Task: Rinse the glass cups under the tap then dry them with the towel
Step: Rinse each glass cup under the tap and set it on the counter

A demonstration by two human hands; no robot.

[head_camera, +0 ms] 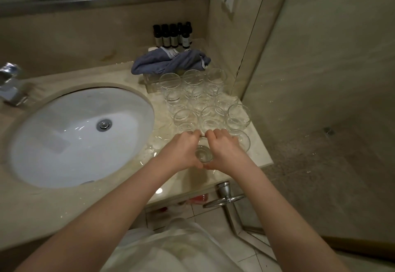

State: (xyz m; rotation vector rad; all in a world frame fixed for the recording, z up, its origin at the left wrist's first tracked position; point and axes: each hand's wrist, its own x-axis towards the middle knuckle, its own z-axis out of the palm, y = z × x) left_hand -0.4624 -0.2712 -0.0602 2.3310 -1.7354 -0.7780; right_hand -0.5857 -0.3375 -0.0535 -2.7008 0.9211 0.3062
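A clear glass cup (pixel 204 154) is held between both hands just above the wet counter, right of the sink. My left hand (pixel 181 150) grips its left side and my right hand (pixel 224 150) grips its right side, fingers curled over the rim. Several more glass cups (pixel 201 98) stand clustered on the counter behind it, one (pixel 241 139) right beside my right hand. A blue-grey towel (pixel 171 62) lies crumpled at the back of the counter. The chrome tap (pixel 10 83) is at the far left, with no water seen running.
The white oval sink (pixel 53 143) fills the left of the counter. Dark small bottles (pixel 173 35) line the back wall. A glass shower wall (pixel 320 100) stands to the right, with a metal door handle (pixel 224 197) below the counter's edge. The counter is wet.
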